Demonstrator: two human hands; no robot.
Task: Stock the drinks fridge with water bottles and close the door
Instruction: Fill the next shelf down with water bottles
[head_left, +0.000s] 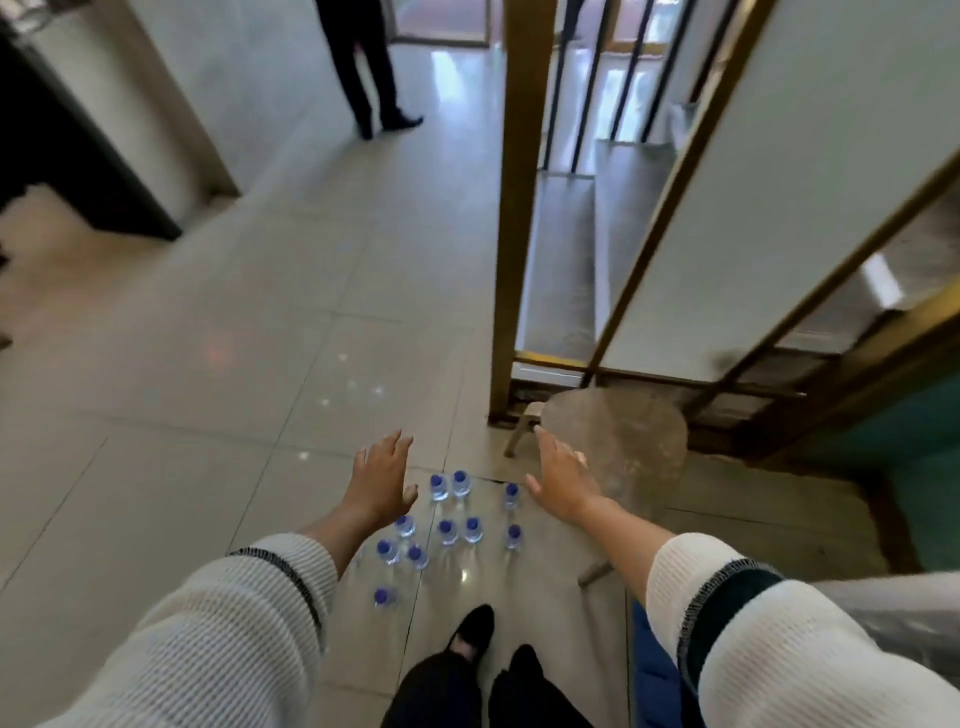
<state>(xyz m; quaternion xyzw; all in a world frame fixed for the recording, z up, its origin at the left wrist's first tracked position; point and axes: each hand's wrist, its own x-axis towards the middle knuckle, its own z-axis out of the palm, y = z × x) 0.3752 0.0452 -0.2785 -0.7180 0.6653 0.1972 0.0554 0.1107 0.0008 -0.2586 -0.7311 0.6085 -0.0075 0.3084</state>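
Observation:
Several clear water bottles with blue caps stand upright on the tiled floor just ahead of my feet. My left hand hovers above the left side of the group, fingers straight, holding nothing. My right hand reaches out above the right side, fingers spread, also holding nothing. The drinks fridge is not recognisable in this view.
A round wooden stool stands right of the bottles. A gold-framed glass partition rises behind it. Another person's legs stand far ahead. A dark counter is at the left, a blue seat at the lower right.

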